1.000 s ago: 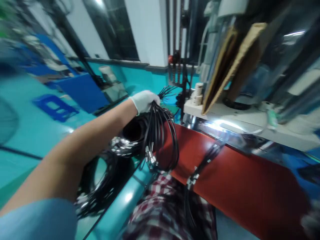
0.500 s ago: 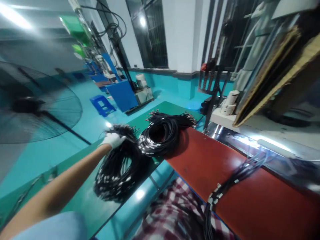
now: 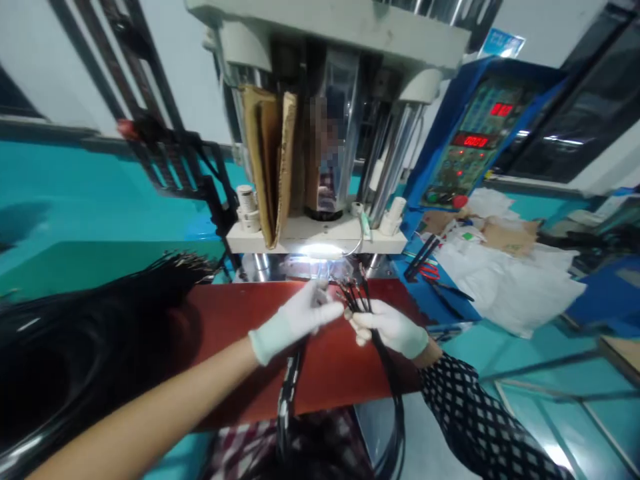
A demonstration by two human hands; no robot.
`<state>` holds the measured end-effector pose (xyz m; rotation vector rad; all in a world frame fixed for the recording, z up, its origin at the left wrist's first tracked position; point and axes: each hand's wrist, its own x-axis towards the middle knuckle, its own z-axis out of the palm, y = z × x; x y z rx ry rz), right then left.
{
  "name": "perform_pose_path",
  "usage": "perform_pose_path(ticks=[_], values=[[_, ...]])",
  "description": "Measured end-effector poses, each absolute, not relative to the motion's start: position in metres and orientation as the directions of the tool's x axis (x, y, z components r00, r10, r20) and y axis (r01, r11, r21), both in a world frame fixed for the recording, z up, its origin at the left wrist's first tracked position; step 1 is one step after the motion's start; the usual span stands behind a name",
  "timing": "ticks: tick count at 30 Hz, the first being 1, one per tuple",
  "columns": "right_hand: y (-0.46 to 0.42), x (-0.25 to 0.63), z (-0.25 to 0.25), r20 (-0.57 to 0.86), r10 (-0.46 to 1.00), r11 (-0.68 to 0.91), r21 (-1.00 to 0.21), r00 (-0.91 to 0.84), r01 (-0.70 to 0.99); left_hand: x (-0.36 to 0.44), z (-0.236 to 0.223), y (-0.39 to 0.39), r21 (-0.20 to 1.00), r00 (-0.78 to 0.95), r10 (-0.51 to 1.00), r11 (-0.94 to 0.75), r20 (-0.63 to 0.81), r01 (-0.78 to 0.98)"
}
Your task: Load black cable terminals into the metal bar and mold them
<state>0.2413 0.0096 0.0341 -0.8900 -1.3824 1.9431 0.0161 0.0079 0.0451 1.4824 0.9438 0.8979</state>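
Observation:
Both my hands wear white gloves. My right hand is closed around a bunch of black cables, whose bare, copper-coloured ends fan out above the fingers. The rest of this bunch hangs over the front edge of the red tabletop. My left hand is beside the cable ends, thumb stretched toward my right hand and apart from the forefinger; its other fingers are partly hidden. Beneath the left hand runs a second bunch of black cables with white connectors, drooping toward my lap.
A press with a lit gap stands behind the red tabletop, cardboard sheets wedged at its left post. A large black cable coil lies left. A blue control box, pliers and white bags are right.
The view has swung right from the cable coils to the press. My left hand has left the coil and come over the red tabletop; my right hand now shows, holding cables.

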Motion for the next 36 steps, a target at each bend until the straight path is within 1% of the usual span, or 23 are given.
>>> perform_pose_path(ticks=[1,2,3,4,5,6,8,10,11,12,13,14,15,16,17,18,20,22,25,27,28,32,36], values=[[0.008,0.243,0.032,-0.208,0.768,-0.309,-0.949,-0.605,-0.066,0.023,0.040,0.020,0.995,0.349,0.936,-0.014,0.049,-0.101],[0.006,0.244,0.031,-0.240,0.755,-0.330,-0.943,-0.610,-0.037,0.028,0.036,0.031,0.966,0.312,0.949,0.027,0.056,-0.257],[0.003,0.244,0.030,-0.277,0.734,-0.349,-0.937,-0.620,0.005,0.032,0.034,0.039,0.926,0.294,0.954,0.054,0.063,-0.374],[0.000,0.243,0.029,-0.314,0.711,-0.364,-0.930,-0.630,0.053,0.035,0.032,0.045,0.892,0.301,0.951,0.068,0.078,-0.446],[-0.002,0.241,0.029,-0.346,0.689,-0.377,-0.922,-0.638,0.092,0.038,0.031,0.049,0.879,0.333,0.939,0.082,0.090,-0.469],[-0.003,0.237,0.027,-0.371,0.672,-0.394,-0.912,-0.641,0.115,0.042,0.031,0.050,0.887,0.381,0.920,0.097,0.094,-0.452],[-0.002,0.228,0.024,-0.393,0.664,-0.441,-0.893,-0.636,0.091,0.046,0.030,0.049,0.930,0.459,0.886,0.109,0.070,-0.351],[0.000,0.218,0.019,-0.389,0.682,-0.493,-0.870,-0.620,0.004,0.042,0.030,0.048,0.977,0.517,0.855,0.061,0.053,-0.202],[0.002,0.215,0.015,-0.381,0.688,-0.518,-0.854,-0.617,-0.050,0.036,0.030,0.049,0.996,0.520,0.852,-0.029,0.068,-0.082],[0.003,0.213,0.012,-0.369,0.698,-0.539,-0.835,-0.614,-0.111,0.026,0.029,0.053,0.986,0.496,0.863,-0.151,0.096,0.073],[0.004,0.211,0.009,-0.357,0.712,-0.553,-0.816,-0.605,-0.170,0.015,0.028,0.059,0.930,0.450,0.883,-0.266,0.130,0.253],[0.005,0.211,0.006,-0.346,0.732,-0.556,-0.802,-0.587,-0.220,0.002,0.025,0.067,0.821,0.386,0.907,-0.348,0.171,0.453],[0.006,0.210,0.004,-0.339,0.753,-0.551,-0.793,-0.564,-0.259,-0.010,0.022,0.075,0.708,0.315,0.928,-0.360,0.201,0.608],[0.008,0.210,0.002,-0.338,0.769,-0.547,-0.787,-0.543,-0.285,-0.021,0.018,0.084,0.599,0.266,0.940,-0.343,0.216,0.724],[0.009,0.210,0.000,-0.346,0.776,-0.551,-0.779,-0.528,-0.299,-0.030,0.013,0.092,0.513,0.247,0.945,-0.324,0.213,0.795],[0.011,0.210,-0.001,-0.358,0.770,-0.566,-0.765,-0.528,-0.308,-0.035,0.009,0.098,0.451,0.259,0.946,-0.321,0.194,0.833],[0.015,0.206,-0.002,-0.391,0.718,-0.639,-0.698,-0.576,-0.323,-0.033,0.001,0.106,0.342,0.313,0.936,-0.350,0.162,0.872],[0.018,0.201,-0.002,-0.412,0.660,-0.701,-0.637,-0.628,-0.320,-0.023,-0.004,0.107,0.263,0.349,0.926,-0.375,0.143,0.889],[0.019,0.195,-0.002,-0.422,0.624,-0.731,-0.612,-0.658,-0.301,-0.013,-0.006,0.099,0.162,0.361,0.927,-0.374,0.105,0.913],[0.017,0.194,0.000,-0.412,0.630,-0.719,-0.631,-0.658,-0.293,-0.017,-0.004,0.088,0.118,0.363,0.929,-0.368,0.068,0.922],[0.017,0.194,0.001,-0.404,0.638,-0.700,-0.658,-0.655,-0.276,-0.022,-0.003,0.082,0.098,0.356,0.933,-0.359,0.050,0.928],[0.014,0.192,0.005,-0.384,0.669,-0.569,-0.816,-0.637,-0.106,-0.038,-0.001,0.063,0.007,0.313,0.950,-0.313,0.010,0.950],[0.012,0.185,0.008,-0.406,0.628,-0.518,-0.855,-0.664,0.032,-0.035,0.000,0.055,0.014,0.314,0.949,-0.314,-0.030,0.949]])
